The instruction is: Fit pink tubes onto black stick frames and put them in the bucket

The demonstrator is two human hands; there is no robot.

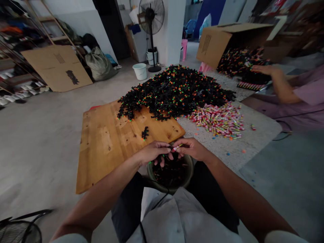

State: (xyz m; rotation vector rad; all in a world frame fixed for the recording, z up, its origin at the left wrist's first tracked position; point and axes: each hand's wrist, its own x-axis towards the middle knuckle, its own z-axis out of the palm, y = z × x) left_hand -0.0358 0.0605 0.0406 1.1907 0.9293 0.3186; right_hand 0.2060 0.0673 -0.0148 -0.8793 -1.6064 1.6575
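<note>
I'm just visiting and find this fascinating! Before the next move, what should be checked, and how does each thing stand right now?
1. Left hand has a small black piece: ok, dark parts with green tips show there.
2. Right hand has a pink-and-white tube: ok, pinched near the left hand.
3. Tube and black piece joined: cannot tell, too small and partly covered.
4. Bucket below the hands: ok.
5. Stray pieces gathered into the black heap: not ok, one lone piece lies apart on the wooden board.
</note>
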